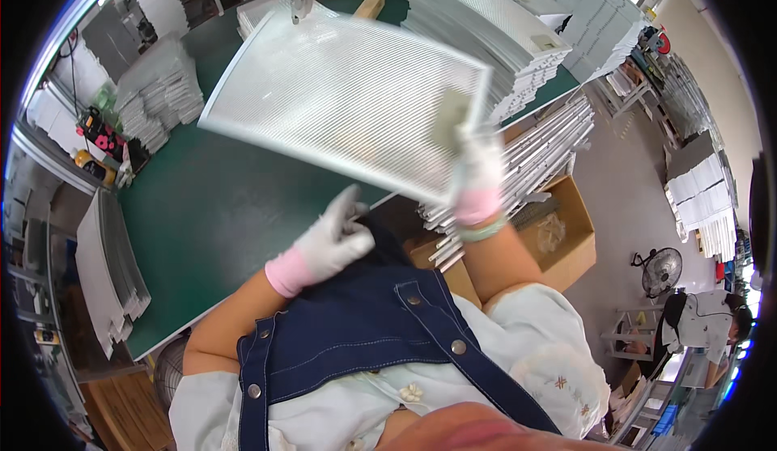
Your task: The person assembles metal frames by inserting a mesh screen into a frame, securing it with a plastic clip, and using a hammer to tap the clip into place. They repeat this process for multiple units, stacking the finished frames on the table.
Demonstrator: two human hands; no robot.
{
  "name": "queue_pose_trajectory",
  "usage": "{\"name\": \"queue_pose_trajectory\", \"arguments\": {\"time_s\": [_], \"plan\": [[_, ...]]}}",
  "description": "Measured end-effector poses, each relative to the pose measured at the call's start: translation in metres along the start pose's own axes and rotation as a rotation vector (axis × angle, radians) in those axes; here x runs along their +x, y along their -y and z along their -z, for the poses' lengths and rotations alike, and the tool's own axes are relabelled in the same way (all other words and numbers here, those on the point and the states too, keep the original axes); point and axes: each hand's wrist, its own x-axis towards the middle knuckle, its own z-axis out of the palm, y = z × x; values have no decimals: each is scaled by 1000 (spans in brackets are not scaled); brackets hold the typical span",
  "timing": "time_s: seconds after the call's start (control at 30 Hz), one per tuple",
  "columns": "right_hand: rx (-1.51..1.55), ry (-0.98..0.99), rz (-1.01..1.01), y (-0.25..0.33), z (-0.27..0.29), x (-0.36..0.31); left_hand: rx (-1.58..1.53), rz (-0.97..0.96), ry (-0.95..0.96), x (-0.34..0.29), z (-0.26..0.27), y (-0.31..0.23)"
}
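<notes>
A framed mesh panel, pale and finely ribbed with a light rim, is held up slantwise over the green table. My right hand, in a white glove with a pink cuff, is closed on the panel's right edge and blurred by motion. Behind the panel's mesh, beside that hand, a greenish-beige patch shows. My left hand, gloved alike, is off the panel, close to my dark blue apron. Its fingers are apart and partly bent, and I see nothing in them.
Tall stacks of similar panels stand at the table's far right. Bundled stacks lie at the far left, and thin panels at the near left. Metal strips and a cardboard box are at my right. Beyond are a fan and another person.
</notes>
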Motion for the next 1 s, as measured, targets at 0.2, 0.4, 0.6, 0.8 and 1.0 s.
{"name": "queue_pose_trajectory", "arguments": {"time_s": [0.2,0.4,0.6,0.8,1.0], "plan": [[-208,-277,202,86,90,172,219,40,7,-2,13,34],[-773,-378,347,92,146,292,209,47,-58,-10,30,47],[-650,-339,277,75,143,301,167,162,-191,-36,47,54],[-1290,-686,663,89,144,292,404,192,-369,-64,56,42],[-1736,-259,629,62,78,226,685,117,-758,-153,80,31]]}}
